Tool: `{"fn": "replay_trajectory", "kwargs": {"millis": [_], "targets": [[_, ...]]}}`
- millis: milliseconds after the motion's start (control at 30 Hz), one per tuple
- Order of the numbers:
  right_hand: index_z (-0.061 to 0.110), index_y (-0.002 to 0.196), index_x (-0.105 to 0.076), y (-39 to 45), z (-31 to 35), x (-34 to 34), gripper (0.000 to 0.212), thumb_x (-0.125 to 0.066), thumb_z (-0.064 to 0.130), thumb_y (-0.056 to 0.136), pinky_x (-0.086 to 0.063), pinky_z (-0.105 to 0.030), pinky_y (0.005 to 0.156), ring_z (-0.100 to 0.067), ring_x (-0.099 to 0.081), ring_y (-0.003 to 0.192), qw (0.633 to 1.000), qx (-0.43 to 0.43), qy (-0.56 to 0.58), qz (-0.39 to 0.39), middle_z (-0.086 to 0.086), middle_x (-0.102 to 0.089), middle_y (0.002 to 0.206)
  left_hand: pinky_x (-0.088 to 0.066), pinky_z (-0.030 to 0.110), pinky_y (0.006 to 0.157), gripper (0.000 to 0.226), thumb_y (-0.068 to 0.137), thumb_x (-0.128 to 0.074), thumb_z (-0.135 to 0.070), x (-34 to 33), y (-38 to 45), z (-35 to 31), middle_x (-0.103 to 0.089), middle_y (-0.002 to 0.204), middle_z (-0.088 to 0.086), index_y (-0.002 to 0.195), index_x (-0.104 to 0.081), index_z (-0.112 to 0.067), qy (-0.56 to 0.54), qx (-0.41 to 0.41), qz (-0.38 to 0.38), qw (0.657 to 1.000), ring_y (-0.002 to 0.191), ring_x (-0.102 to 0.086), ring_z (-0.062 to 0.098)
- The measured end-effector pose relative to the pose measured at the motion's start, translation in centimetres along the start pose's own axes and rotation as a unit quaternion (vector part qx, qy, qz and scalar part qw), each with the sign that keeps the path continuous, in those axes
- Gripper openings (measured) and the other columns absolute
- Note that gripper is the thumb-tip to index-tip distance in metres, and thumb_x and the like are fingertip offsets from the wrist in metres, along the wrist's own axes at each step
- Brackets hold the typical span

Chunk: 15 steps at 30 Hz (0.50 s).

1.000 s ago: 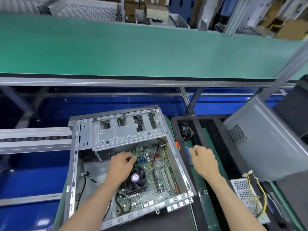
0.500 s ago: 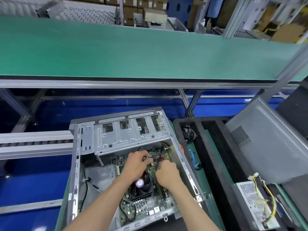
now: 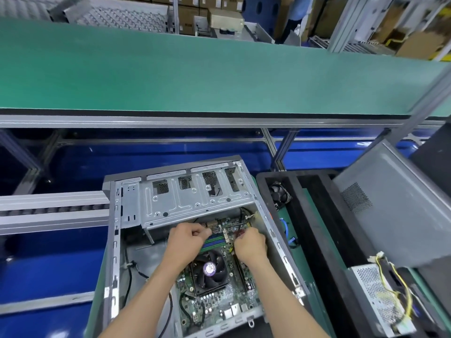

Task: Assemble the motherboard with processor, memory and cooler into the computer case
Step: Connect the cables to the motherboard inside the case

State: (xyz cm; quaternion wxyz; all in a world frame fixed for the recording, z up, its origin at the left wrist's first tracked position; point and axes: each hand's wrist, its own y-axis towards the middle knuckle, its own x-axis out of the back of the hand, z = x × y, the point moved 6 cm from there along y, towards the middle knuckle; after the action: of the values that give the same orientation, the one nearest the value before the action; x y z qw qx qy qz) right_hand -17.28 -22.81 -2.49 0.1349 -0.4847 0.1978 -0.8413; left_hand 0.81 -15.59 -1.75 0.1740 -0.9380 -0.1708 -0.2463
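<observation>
The open grey computer case lies on its side in front of me. The green motherboard sits inside it, with the black cooler fan and the green and blue memory slots. My left hand hovers above the memory slots, fingers curled, and pinches a thin black cable near the drive cage. My right hand is close beside it at the board's upper right, pinching the same cable. The fingertips hide the connector.
A black foam tray right of the case holds a small fan and a blue cable. A grey side panel leans over it, above a power supply. A green conveyor belt runs behind; a roller rail lies left.
My right hand came from the tray on the right into the case and now meets my left hand. My left hand shifted up from the cooler to the board's top edge.
</observation>
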Motion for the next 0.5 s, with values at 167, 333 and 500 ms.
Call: {"fn": "replay_trajectory", "kwargs": {"millis": [167,333,500], "targets": [[0.012,0.077,-0.053,-0.1,0.4,-0.8,0.03,-0.069,0.034,0.091,-0.051,-0.034,0.071,-0.027,-0.062,0.079,0.999,0.006,-0.007,0.04,-0.011,-0.064,0.092,-0.04,0.014,0.056,0.016,0.087,-0.073,-0.024,0.7,-0.7,-0.6,-0.065,0.06,-0.017,0.075,-0.072,-0.034,-0.039,0.007,-0.005,0.999,0.053,-0.053,-0.003],[0.007,0.087,-0.058,0.1,0.1,-0.5,0.015,-0.062,0.021,0.093,-0.057,-0.037,0.07,-0.03,-0.065,0.076,0.999,-0.005,0.009,0.042,-0.013,-0.067,0.095,-0.037,0.008,0.055,0.01,0.083,-0.078,-0.023,0.7,-0.7,-0.3,-0.067,0.064,-0.019,0.081,-0.075,-0.032,-0.05,0.017,0.002,0.999,0.054,-0.055,-0.006],[0.005,0.122,-0.04,-0.1,-1.2,0.0,0.026,-0.044,-0.007,0.099,-0.054,-0.023,0.055,-0.015,-0.066,0.052,0.954,-0.095,0.272,0.087,-0.015,-0.06,0.103,-0.032,0.007,0.05,0.003,0.084,-0.077,-0.029,0.0,-0.2,-0.5,-0.065,0.063,-0.018,0.083,-0.075,-0.03,-0.021,0.022,0.015,0.999,0.05,-0.052,-0.006]]}}
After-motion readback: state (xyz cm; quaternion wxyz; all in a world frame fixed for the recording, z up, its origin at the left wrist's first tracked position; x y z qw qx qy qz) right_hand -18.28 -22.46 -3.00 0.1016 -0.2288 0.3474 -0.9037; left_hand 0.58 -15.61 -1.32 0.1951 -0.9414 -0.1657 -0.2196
